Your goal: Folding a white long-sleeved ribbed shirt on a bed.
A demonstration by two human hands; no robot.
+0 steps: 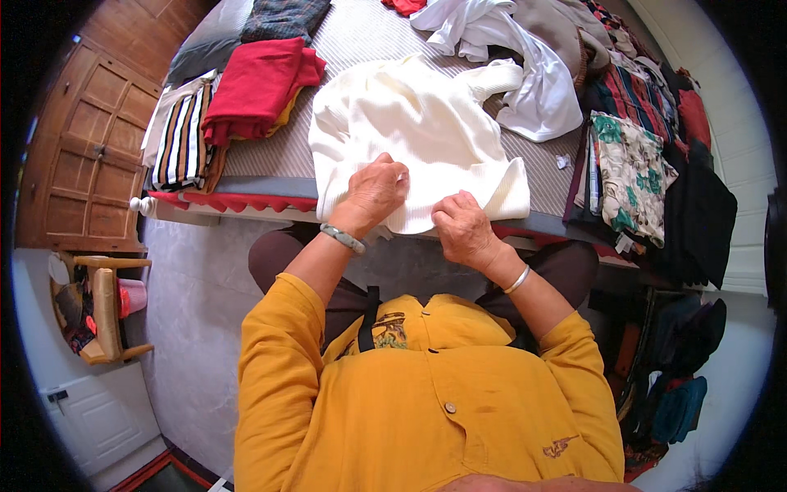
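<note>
A white ribbed knit top (pixel 410 123) lies spread on the bed in front of me, its lower edge hanging toward my lap. One sleeve stretches out to the far right. My left hand (pixel 377 193), with a stone bangle on the wrist, is curled closed over the near left part of the top and grips the cloth. To its right, my right hand (pixel 466 230) pinches the near hem, thumb and fingers together. The fingertips of both hands are partly hidden.
Folded red cloth (pixel 254 86) and striped cloth (pixel 182 135) are stacked on the bed's left. A loose white garment (pixel 533 90) lies beyond the top. Folded floral cloth (pixel 631 172) tops a clothes pile at right. A wooden chair (pixel 105 307) stands on the floor at left.
</note>
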